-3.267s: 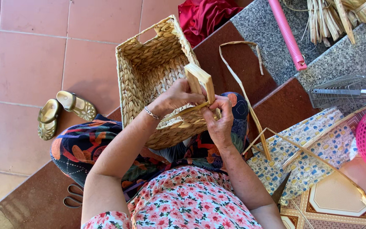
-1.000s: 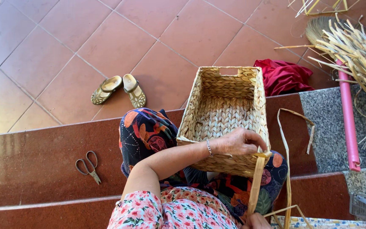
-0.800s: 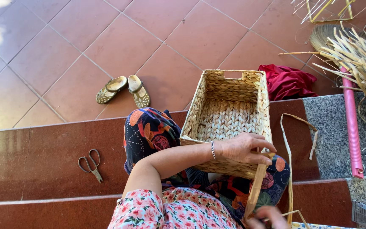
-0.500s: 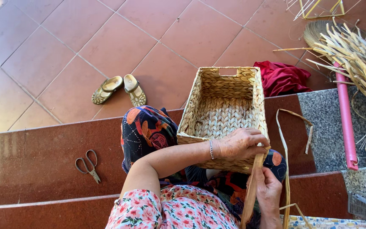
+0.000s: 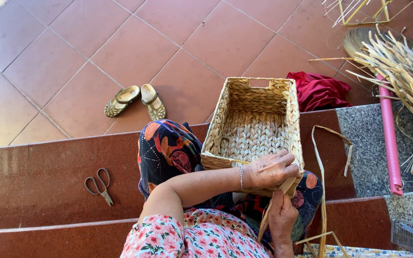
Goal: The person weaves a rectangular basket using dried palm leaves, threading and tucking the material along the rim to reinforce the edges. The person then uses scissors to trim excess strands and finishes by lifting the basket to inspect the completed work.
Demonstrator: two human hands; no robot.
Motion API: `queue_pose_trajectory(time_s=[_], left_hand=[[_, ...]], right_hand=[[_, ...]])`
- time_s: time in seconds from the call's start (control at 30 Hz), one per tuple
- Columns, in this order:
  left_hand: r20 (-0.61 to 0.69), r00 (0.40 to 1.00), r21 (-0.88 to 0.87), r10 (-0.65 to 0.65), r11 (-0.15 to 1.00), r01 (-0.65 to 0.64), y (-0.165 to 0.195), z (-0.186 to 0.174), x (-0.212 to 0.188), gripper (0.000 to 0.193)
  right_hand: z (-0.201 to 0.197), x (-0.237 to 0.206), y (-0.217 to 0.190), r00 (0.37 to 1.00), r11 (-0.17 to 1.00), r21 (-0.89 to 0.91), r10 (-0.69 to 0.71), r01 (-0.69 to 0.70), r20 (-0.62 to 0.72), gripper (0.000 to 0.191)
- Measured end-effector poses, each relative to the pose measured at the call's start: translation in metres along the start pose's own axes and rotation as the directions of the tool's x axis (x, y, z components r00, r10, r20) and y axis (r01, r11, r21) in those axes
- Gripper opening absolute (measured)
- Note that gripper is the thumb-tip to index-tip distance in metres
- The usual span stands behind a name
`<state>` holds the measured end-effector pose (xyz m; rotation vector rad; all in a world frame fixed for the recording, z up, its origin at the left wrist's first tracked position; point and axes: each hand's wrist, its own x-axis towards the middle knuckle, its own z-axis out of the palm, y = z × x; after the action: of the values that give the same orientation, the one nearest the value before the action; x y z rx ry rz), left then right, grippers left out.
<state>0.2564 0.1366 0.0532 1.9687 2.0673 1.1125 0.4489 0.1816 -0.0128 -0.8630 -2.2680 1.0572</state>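
A flat straw strip (image 5: pixel 272 205) runs from low in the view up and slightly right to the near rim of the woven basket (image 5: pixel 256 129), its long axis steep and leaning toward the basket's near right corner. The right hand (image 5: pixel 282 217), nearest the camera, is closed round the strip's lower part, fingers wrapped about it with the thumb side up. Just above it the left hand (image 5: pixel 271 169) lies over the basket's near rim, fingers curled down and pressed together over the edge where the strip's upper end meets it; a thin bracelet (image 5: pixel 241 177) sits at that wrist. The basket rests on the person's lap, open side up, rectangular, its long axis pointing away from the body toward the tiled floor, with a handle slot cut in the far wall. On the dark red step to the left lie scissors (image 5: pixel 99 184). Farther out stand a pair of sandals (image 5: pixel 135 100), a red cloth (image 5: pixel 320 91) and, at right, a bundle of dry straw (image 5: pixel 407 76) beside a pink tube (image 5: pixel 390 138).
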Motion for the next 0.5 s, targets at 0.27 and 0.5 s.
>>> queue_pose_trajectory(time_s=[0.27,0.5], left_hand=[[-0.015,0.999,-0.050,-0.040,0.998,0.040,0.000,0.006,0.007,0.023],[-0.172,0.984,-0.170,0.044,0.983,-0.073,-0.009,-0.007,0.008,0.028]], right_hand=[[-0.002,-0.016,0.009,0.990,0.990,0.029,0.135,-0.137,0.048,0.031],[-0.018,-0.006,-0.002,0.996,0.998,0.035,0.054,-0.056,0.071,0.026]])
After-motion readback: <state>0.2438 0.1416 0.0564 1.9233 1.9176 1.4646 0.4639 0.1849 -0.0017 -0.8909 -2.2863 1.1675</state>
